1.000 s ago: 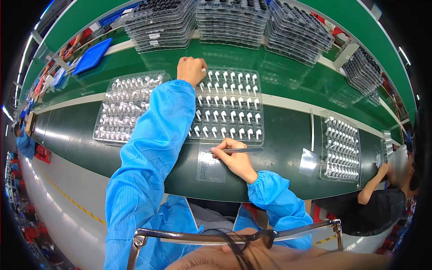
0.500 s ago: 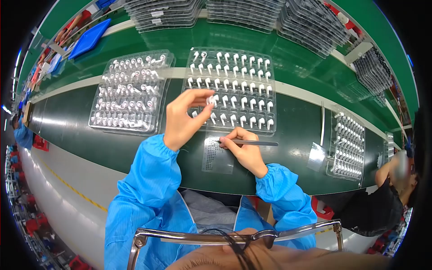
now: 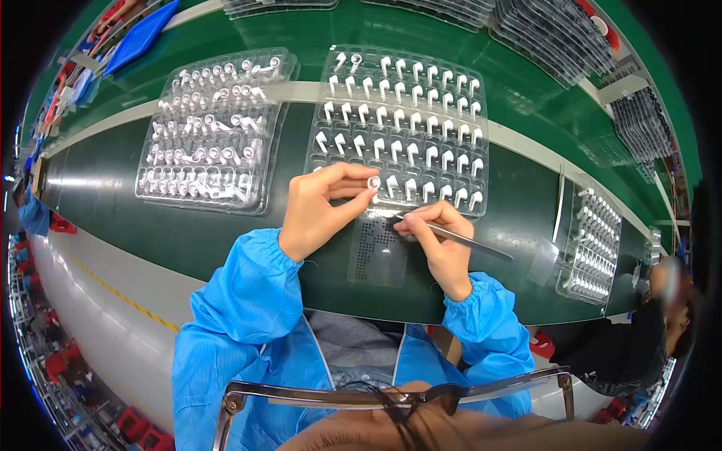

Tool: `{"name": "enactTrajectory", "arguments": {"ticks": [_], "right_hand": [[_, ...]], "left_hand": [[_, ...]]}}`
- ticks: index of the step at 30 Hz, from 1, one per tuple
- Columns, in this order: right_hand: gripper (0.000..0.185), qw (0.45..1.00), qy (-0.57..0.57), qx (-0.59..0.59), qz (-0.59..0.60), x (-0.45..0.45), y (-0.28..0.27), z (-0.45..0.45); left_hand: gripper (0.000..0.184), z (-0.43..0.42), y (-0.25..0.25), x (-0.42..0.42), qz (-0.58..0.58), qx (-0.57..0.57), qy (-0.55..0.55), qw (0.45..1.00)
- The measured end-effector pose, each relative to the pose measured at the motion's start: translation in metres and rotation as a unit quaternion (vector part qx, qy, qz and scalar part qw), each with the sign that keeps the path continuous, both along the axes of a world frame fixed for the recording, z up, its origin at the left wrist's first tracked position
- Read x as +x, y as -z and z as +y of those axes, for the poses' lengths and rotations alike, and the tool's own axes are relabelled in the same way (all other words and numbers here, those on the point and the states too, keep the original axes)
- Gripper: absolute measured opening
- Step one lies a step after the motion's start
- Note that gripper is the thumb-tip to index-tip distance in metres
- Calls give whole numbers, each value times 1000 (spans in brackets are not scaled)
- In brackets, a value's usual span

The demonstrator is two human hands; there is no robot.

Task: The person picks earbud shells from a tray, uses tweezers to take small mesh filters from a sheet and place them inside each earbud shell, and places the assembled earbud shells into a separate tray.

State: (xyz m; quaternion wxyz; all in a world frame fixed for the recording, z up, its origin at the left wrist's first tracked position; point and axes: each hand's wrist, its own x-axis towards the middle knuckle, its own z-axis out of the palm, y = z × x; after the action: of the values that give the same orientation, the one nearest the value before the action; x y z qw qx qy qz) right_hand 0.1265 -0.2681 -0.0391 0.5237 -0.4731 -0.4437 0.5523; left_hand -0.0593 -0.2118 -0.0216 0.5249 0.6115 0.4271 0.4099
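My left hand [image 3: 316,210] pinches a white earbud [image 3: 373,183] between thumb and fingertips, its round end showing. Close by, my right hand [image 3: 445,248] grips slim metal tweezers [image 3: 485,248], whose tip lies at the upper part of a clear sheet [image 3: 387,267] carrying rows of small dark dots. The sheet rests on the green tabletop just below both hands. Beyond them stands a clear plastic tray [image 3: 317,120] with rows of white earbuds, their stems pointing down. My left fingers cover part of its nearest row.
To the left is a stack of clear trays [image 3: 259,201] holding more earbuds. Another filled tray [image 3: 565,279] lies at the right, beside a clear film piece [image 3: 543,263]. Empty trays [image 3: 553,41] are stacked at the back. A person in black [image 3: 609,353] sits at right.
Both hands have moved slightly right, and the left one lower, with the earbud now closer to the tweezers. The tweezers slope more steeply down to the right. The view has shifted a little.
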Motion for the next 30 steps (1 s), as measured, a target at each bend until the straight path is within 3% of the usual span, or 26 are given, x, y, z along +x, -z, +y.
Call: {"name": "enactTrajectory", "arguments": {"ticks": [7,10,16,19,30], "right_hand": [[8,993,29,111,-7,8,-6,0],[9,988,11,147,47,8,-3,0],[9,988,6,150,24,6,-7,-1],[9,990,-3,138,1,5,-9,-1],[8,991,-4,131,-6,5,-6,-1]], "left_hand": [[26,-6,0,2,9,-19,41,999],[26,-7,1,2,15,-2,51,999],[27,-8,5,3,23,29,75,996],[27,-10,3,3,16,-41,66,997],[28,-10,2,3,24,-47,63,997]]}}
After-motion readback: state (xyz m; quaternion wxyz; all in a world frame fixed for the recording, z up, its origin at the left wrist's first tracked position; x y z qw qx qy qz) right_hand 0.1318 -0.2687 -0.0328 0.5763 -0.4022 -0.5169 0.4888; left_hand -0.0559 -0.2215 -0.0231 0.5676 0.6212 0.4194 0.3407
